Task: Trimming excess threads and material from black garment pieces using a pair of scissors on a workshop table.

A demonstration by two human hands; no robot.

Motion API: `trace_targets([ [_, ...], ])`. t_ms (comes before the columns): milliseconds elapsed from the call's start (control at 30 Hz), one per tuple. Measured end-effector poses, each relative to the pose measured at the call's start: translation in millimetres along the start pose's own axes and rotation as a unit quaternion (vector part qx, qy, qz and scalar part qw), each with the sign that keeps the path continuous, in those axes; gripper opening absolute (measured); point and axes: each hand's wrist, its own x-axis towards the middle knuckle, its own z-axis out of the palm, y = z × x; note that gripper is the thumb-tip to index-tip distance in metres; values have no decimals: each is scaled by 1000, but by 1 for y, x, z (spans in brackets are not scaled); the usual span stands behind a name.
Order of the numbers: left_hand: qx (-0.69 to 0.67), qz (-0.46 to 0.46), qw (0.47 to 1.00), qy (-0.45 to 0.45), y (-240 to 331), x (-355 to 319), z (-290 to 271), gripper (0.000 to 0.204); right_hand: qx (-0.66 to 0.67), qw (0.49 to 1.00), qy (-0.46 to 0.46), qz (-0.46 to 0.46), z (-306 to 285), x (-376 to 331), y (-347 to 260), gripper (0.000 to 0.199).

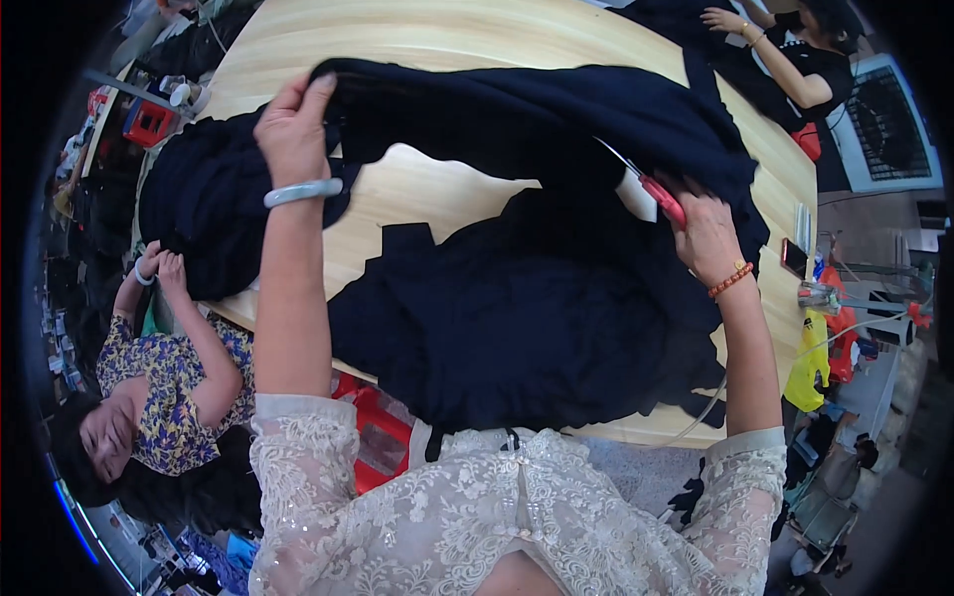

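With its fingers closed, my left hand (296, 121) pinches the upper left corner of a long dark navy cloth piece (517, 109) and lifts it off the table. That cloth stretches across to the right in a sagging band. My right hand (708, 230) grips red-handled scissors (662, 199); their thin blade points up and left over the cloth. Fingertips of the right hand are partly lost against the dark cloth, so I cannot tell whether they also touch it. Closer to my body lies a crumpled heap of dark cloth (537, 318).
Beneath it all is a pale wooden table (427, 30). More dark cloth (204, 209) lies at left, where a co-worker (179, 387) handles it. Another person (795, 70) works at far right. A phone (794, 257) and a yellow bag (810, 363) are by the right edge.
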Motion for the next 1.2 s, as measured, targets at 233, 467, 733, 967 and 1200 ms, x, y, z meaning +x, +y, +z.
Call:
trace_targets([
  [233,219,-241,918,-226,-14,-166,-46,39,119,957,-126,233,7,-80,-35,23],
  [467,267,-369,862,-223,0,-303,-76,66,227,939,-105,236,11,-165,-90,30],
  [733,444,28,857,-259,31,-237,-42,19,336,915,-59,214,9,-157,-99,25],
  [967,-27,-128,991,-33,126,-165,-44,6,354,920,-55,157,-7,-164,-107,45],
  [1200,-235,-219,946,-38,165,-180,-10,61,243,953,53,171,42,-177,-130,85],
])
